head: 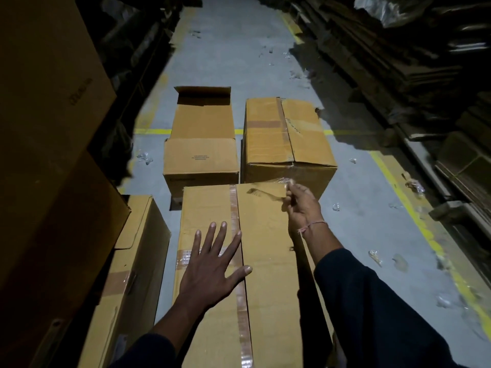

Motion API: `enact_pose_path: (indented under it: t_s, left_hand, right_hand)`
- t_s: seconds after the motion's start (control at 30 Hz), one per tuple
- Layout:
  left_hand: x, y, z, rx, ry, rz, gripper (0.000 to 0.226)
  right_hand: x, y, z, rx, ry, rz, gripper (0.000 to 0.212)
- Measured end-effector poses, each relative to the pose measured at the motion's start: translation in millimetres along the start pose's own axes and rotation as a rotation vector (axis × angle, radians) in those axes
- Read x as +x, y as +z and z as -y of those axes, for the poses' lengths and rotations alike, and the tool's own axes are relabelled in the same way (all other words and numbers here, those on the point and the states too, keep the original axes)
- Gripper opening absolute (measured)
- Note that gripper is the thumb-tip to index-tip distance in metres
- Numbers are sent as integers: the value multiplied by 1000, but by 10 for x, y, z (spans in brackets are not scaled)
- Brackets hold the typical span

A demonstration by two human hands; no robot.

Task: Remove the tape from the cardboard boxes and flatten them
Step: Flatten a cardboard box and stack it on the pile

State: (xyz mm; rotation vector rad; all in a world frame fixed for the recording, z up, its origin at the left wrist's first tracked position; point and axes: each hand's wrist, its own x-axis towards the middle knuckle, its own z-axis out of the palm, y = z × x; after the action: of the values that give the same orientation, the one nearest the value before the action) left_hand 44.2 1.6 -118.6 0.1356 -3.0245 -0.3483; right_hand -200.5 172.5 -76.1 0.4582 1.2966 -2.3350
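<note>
My left hand (pixel 212 264) lies flat, fingers spread, on the near sealed brown cardboard box (pixel 268 274); my right hand (pixel 300 205) pinches blurred clear tape (pixel 276 181). The far-left opened cardboard box (pixel 202 155) hides its inside.

The left hand (pixel 212 269) lies palm-down with fingers straight and spread wide, its forearm reaching forward out of a dark sleeve. The right hand (pixel 300 205) is held further forward and higher than the left, fingers curled together in a pinch at their tips, a thin thread around its wrist.
</note>
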Motion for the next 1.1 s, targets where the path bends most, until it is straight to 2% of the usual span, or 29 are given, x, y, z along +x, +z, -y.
enact_pose_path:
  t_s: [0.07,0.2,0.3,0.4,0.6,0.77,0.87,1.0,1.1]
  left_hand:
    - [26,-52,-21,-145,-54,-15,79]
    - [221,-303,-129,-711,-294,-181,65]
    - [481,-503,-198,-610,-254,-314,47]
    - [675,-587,-215,-565,-252,-362,34]
    - [799,-615,-157,-760,-321,-166,29]
    - [804,-722,-84,-879,-244,58,28]
    - [805,-778,-74,-804,-157,89,35]
    - [819,-845,-40,-849,-129,128,8]
    - [831,-869,-12,-855,-187,122,5]
  right_hand:
    - [-190,39,-15,-73,8,63,19]
    - [-538,189,-100,-204,27,193,13]
    - [-711,246,-169,-302,58,270,11]
    - [-819,266,-190,-319,55,295,12]
    - [-955,312,-159,-296,50,288,14]
    - [-1006,342,-144,-284,39,279,14]
    - [-1019,341,-134,-305,43,287,14]
    - [-1010,342,-107,-317,38,284,13]
    - [-988,314,-67,-321,19,283,12]
